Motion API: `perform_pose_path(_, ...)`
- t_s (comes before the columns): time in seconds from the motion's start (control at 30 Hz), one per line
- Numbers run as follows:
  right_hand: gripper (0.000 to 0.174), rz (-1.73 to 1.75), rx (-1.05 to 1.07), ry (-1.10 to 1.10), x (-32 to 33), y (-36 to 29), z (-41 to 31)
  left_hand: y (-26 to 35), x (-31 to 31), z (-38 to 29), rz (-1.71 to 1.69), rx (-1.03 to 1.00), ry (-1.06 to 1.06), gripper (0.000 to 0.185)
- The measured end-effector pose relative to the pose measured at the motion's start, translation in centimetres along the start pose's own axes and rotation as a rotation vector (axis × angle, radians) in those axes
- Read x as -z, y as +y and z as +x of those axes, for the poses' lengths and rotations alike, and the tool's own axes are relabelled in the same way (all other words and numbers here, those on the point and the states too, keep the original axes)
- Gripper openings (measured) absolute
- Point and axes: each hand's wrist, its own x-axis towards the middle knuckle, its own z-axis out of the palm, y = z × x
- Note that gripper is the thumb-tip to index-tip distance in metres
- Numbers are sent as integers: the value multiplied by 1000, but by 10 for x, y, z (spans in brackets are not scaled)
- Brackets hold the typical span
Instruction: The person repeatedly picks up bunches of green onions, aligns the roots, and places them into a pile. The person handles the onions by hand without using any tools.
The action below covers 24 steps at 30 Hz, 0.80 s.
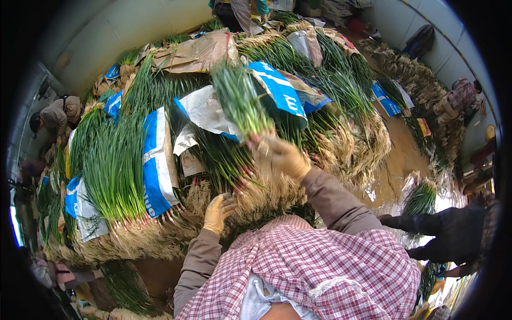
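Note:
My right hand (285,157), in a yellowish glove, grips a bunch of green onions (242,102) near its roots. The bunch is lifted over the pile, leaves pointing away from me, and is blurred. My left hand (220,212), gloved too, is held palm inward with fingers apart and nothing in it, beside the pale roots (256,200) at the pile's near edge. Between and beyond the hands lie more green onions (224,160) with reddish bulbs. A white and blue paper sheet (208,110) lies left of the lifted bunch, and a blue printed sheet (280,90) is to its right.
More green onions (112,168) and a blue and white sack sheet (158,160) lie to the left. A co-worker (56,114) bends at the far left; another person (238,14) stands behind the pile. At right are a wet floor (400,148) and a person in dark clothes (452,232).

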Motion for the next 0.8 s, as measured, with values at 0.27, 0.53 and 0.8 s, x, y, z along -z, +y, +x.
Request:
perform_pose_path(0.27,35,-608,-658,-787,29,51,-60,-21,-27,0,207,232,-40,43)
perform_pose_path(0.53,27,-524,-381,-236,-62,38,-57,-10,-39,20,328,110,-46,30)
perform_pose_path(0.8,28,-570,-446,-330,-107,33,-57,18,-27,43,177,23,61,22)
